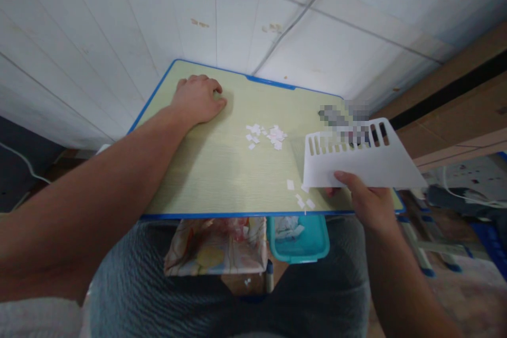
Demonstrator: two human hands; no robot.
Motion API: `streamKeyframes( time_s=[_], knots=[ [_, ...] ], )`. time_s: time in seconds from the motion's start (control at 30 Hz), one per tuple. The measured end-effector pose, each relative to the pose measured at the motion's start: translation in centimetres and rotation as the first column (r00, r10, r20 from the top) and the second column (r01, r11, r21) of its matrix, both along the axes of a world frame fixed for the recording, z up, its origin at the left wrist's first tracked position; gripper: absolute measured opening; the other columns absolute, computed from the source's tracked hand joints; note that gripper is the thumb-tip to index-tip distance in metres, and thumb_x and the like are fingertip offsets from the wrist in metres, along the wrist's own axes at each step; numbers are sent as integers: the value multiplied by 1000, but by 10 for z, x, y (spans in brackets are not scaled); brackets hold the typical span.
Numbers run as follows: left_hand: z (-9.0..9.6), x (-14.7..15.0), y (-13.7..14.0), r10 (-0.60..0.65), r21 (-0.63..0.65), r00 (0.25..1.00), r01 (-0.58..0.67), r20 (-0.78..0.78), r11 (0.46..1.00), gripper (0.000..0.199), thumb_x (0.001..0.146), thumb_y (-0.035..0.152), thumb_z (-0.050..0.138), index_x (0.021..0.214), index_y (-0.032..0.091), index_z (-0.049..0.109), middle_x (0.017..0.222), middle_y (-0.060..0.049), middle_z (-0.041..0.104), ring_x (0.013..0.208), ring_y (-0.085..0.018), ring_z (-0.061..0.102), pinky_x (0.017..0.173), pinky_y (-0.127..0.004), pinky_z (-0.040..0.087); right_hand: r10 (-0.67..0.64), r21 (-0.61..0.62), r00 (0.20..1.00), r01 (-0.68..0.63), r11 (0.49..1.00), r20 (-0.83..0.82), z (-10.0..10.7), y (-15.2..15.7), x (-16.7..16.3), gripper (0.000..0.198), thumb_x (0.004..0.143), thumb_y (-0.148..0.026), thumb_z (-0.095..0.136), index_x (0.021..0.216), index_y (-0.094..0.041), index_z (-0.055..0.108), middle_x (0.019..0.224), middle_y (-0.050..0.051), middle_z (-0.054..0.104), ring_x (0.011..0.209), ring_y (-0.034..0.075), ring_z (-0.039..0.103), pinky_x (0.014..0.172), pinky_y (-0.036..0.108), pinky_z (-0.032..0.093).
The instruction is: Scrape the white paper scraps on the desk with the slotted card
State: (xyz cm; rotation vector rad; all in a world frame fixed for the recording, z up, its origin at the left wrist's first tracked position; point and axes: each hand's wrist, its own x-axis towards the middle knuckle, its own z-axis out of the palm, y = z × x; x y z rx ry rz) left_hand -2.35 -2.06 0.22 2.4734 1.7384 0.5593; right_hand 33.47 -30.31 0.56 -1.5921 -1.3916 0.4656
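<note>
Both hands: right hand (370, 203) grips white scraper (356, 161); left hand (197, 99) presses table (222, 169).

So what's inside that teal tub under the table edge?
The teal tub holds white paper scraps, like those on the table. The table edge covers the tub's far part, so anything there stays hidden.

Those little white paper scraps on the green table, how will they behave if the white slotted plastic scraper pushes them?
The small white paper scraps look thin and flat, so they are probably very light and may scatter or slip under an edge. The white slotted plastic scraper, held in the right hand, seems stiff enough to sweep them. The smooth green table likely offers little grip.
</note>
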Motion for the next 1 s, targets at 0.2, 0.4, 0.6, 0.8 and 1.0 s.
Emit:
streamKeyframes(
  time_s=[0.2, 0.4, 0.6, 0.8, 1.0],
  knots=[
    [3, 3, -2, 25, -17, 999, -25, -32, 1000, 54, 110, 48, 60, 151, 19, 81, 162, -14, 74, 149, -41, 60, 133, -62, 42, -16, -92, 985, 0, 996, -170, -19, -19, 18, 20, 93, -40, 84, 78, -30, 76, 65, 1, 74, 57, 30, 72, 57, 46, 66],
    [3, 3, -1, 31, -9, 998, -31, -60, 999, 55, 112, 46, 57, 152, 16, 81, 160, -15, 74, 144, -38, 60, 131, -61, 45, -41, -94, 966, 17, 995, -257, -29, -28, 17, 29, 95, -41, 82, 70, -30, 70, 64, 2, 72, 61, 31, 73, 63, 49, 68],
    [3, 4, -5, 23, 16, 998, -22, -64, 1000, 50, 117, 43, 60, 150, 11, 82, 160, -17, 74, 143, -36, 63, 129, -57, 46, -57, -30, 904, 48, 998, -423, -27, -20, 5, 17, 80, -37, 84, 74, -28, 70, 63, -1, 70, 45, 21, 59, 42, 38, 51],
    [6, 6, -28, 94, 15, 984, -92, -154, 996, 53, 118, 43, 57, 153, 10, 80, 163, -23, 73, 157, -44, 61, 133, -59, 44, 55, 36, 941, -45, 998, -333, -20, -11, -17, 35, 91, -43, 83, 62, -26, 70, 59, 3, 71, 57, 22, 68, 64, 37, 67],
    [-7, -31, -62, 151, -30, 973, -158, -173, 987, 65, 115, 57, 53, 164, 19, 72, 176, -19, 65, 164, -45, 57, 137, -61, 44, 123, 10, 899, -131, 991, -420, -33, 2, -17, 30, 81, -46, 85, 66, -28, 66, 56, 1, 67, 51, 21, 61, 53, 36, 59]
  ],
)
